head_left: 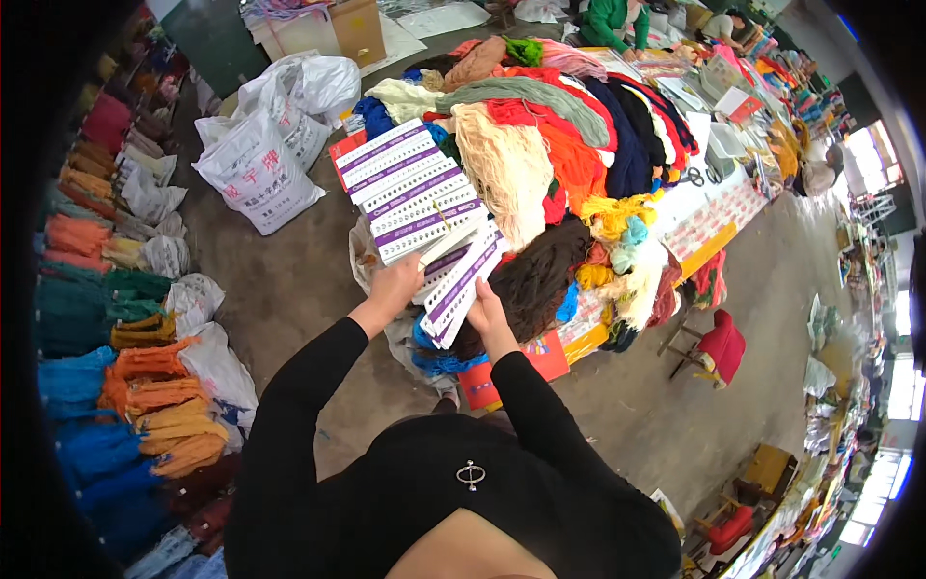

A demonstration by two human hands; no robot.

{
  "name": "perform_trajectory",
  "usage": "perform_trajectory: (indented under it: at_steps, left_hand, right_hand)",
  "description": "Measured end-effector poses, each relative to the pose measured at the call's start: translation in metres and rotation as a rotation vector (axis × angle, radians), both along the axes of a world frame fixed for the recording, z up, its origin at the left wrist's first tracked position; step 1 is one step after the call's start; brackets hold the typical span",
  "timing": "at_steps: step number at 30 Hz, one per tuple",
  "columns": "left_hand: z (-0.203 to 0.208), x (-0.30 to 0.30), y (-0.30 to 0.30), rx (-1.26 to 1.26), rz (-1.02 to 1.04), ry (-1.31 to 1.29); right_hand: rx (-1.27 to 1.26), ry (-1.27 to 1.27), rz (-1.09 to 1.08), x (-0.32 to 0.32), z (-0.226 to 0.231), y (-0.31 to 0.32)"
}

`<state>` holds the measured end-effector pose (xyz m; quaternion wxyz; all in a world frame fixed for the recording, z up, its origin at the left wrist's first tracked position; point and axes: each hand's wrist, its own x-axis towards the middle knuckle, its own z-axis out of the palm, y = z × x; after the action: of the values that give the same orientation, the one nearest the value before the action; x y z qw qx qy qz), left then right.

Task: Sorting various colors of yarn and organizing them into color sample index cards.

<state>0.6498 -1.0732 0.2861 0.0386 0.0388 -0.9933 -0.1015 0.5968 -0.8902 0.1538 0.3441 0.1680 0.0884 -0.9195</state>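
My left hand point(395, 287) is closed on the near end of a long white card at the front of a row of cards. My right hand point(488, 314) grips a small bundle of white-and-purple punched cards point(461, 288), slanted beside the row. Each card has a purple printed band and a line of dark holes along its edge. Beyond my hands, more such cards point(403, 183) lie overlapped in a long row at the left end of a yarn-covered table. Cream yarn point(497, 159) and dark brown yarn point(542, 275) lie just right of the cards.
Skeins of many colours, including grey-green yarn point(535, 96), heap on the table. A red box point(516, 372) sits at its near corner. White sacks point(256, 169) stand on the floor to the left, near hanging yarn point(82, 299). A red chair point(721, 345) is at right; a person in green point(608, 21) is beyond.
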Motion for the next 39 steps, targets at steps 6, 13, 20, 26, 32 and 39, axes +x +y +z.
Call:
perform_trajectory:
  at_steps: [6, 13, 20, 26, 32, 39]
  left_hand:
    - [-0.056, -0.019, 0.028, -0.374, -0.163, 0.379]
    - [-0.074, -0.039, 0.069, -0.306, -0.093, -0.147]
    - [-0.071, -0.111, 0.109, -0.240, -0.662, 0.062]
    - [-0.101, -0.142, 0.077, -0.378, -0.642, 0.089]
    - [-0.077, -0.121, 0.089, -0.379, -0.624, 0.000]
    - [-0.079, -0.116, 0.090, -0.418, -0.539, -0.008]
  right_hand:
    - [0.139, -0.116, -0.134, 0.027, -0.017, 0.069]
    - [0.344, -0.225, -0.302, 0.105, 0.001, 0.179]
    - [0.366, -0.219, -0.469, 0.162, 0.037, 0.226]
    - [0.237, -0.252, -0.512, 0.197, 0.033, 0.246]
    - [0.283, -0.286, -0.521, 0.208, 0.017, 0.276]
    - [0.235, -0.233, -0.407, 0.186, 0.024, 0.312]
